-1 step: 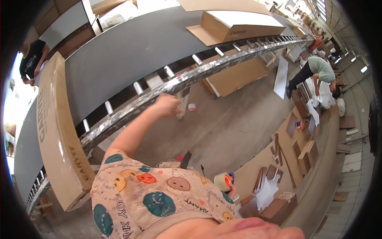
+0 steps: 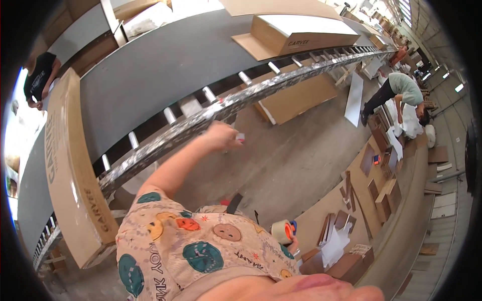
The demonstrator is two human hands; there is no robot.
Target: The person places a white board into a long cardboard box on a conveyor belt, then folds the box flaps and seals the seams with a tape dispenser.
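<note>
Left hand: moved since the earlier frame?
Yes. The left hand has shifted slightly to the picture's right, judged against the red mark on the conveyor rail.

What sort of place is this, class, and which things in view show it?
Probably a packing area in a factory or warehouse: there is a long conveyor with metal rollers along its edge, a large carton lying across it, and a tape dispenser in the right hand.

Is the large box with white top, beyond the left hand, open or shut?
It looks open: the box has a flap spread outward, and its white top lies uncovered.
</note>
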